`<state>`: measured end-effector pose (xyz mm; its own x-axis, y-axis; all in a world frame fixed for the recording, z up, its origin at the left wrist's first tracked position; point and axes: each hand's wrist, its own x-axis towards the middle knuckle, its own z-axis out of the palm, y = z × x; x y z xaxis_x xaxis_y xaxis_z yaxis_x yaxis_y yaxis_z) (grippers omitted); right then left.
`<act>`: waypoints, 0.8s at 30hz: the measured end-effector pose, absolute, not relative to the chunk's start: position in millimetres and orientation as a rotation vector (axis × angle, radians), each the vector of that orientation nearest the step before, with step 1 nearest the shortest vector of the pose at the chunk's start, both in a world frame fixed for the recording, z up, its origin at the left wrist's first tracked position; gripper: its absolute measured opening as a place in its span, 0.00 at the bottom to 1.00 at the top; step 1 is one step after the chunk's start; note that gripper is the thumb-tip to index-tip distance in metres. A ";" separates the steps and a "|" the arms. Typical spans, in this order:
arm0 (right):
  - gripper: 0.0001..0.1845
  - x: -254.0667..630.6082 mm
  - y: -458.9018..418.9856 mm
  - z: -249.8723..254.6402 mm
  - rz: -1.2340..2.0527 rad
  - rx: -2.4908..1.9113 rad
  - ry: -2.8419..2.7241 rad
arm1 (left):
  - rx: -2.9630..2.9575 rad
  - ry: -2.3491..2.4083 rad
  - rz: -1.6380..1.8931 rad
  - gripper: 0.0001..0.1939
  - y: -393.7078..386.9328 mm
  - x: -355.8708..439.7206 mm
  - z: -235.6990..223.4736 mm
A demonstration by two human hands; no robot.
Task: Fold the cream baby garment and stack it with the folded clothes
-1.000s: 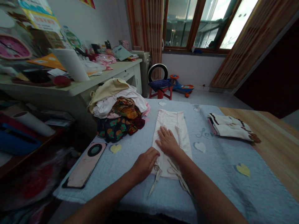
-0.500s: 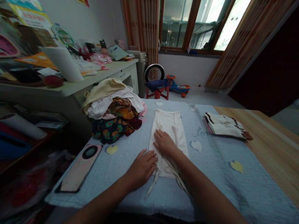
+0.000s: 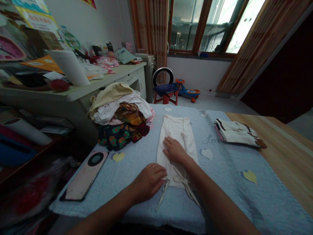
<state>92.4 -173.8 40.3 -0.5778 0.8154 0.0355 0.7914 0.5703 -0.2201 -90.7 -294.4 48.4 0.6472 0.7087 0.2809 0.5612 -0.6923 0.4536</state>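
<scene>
One white garment (image 3: 187,130) lies flat on blue cloth (image 3: 138,151) over the desk (image 3: 276,137). Right hand (image 3: 175,150) open, palm down mid-garment, gripping nothing. Left hand (image 3: 149,179) curled, seemingly pinching hem at the garment's seven o'clock. Clothes pile (image 3: 122,112) at ten. Fabric probably light, soft, limp; best held at both hem corners, clear of ties (image 3: 191,193).

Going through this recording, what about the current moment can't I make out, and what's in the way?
All in the head view:
Left hand: its exact grip at the white garment, hidden by its own fingers.
Right hand: the fabric beneath it, covered by the hand.
Clothes pile: lower layers, buried under upper ones.
Phone: underside, against the blue cloth.
Pink clock: cut off by the left edge.
</scene>
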 end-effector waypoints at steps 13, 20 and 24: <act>0.28 93.2 -162.5 36.5 0.243 -1.418 -2.632 | 2.512 1.178 0.522 0.11 -288.1 -82.6 46.3; 0.31 94.2 -156.7 36.5 0.254 -1.427 -2.615 | 2.497 1.132 0.455 0.11 -279.3 -86.2 57.1; 0.29 100.2 -148.1 41.1 0.285 -1.347 -2.528 | 2.488 1.234 0.621 0.15 -254.2 -85.6 50.8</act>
<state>100.2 -148.1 41.1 -0.5350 0.8337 0.1370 0.7822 0.5501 -0.2924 -85.6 -254.2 50.8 0.5390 0.8055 0.2464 0.6781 -0.5884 0.4403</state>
